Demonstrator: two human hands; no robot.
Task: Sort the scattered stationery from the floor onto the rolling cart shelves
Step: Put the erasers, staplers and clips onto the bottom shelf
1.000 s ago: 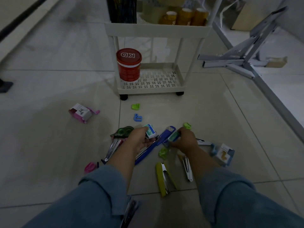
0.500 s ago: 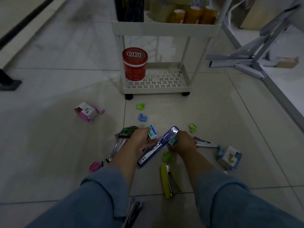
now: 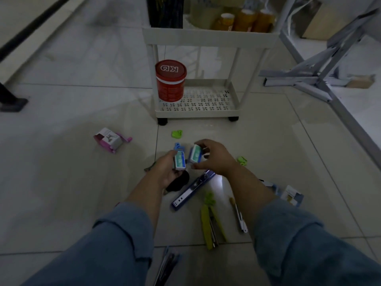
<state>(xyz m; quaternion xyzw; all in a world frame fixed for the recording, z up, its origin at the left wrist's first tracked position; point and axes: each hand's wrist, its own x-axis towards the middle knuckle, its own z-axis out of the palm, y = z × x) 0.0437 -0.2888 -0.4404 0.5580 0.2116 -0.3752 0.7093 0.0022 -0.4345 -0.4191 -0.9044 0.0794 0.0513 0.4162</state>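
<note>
- left hand (image 3: 165, 170) is closed around a small teal-and-white box (image 3: 179, 161), held upright above the floor (image 3: 61, 182).
- right hand (image 3: 214, 156) pinches a second box (image 3: 195, 154) between thumb and fingers, tilted, just beside the first; the two boxes are near each other but apart.
- under the hands lies a blue stapler (image 3: 192, 190) on the floor, slanted; a yellow stapler (image 3: 211, 228) lies nearer the person, with a white-handled tool (image 3: 239, 216) to its right.
- small green clips (image 3: 177, 134) and (image 3: 241, 161) lie loose on the tiles; a pink packet (image 3: 110, 139) sits well off to the left.
- the cart (image 3: 198, 112) stands beyond the pile; its bottom shelf holds a red tub (image 3: 170, 81) at the left end, the rest of that shelf bare.
- the top shelf carries tape rolls (image 3: 245, 20) and a dark container (image 3: 166, 11).
</note>
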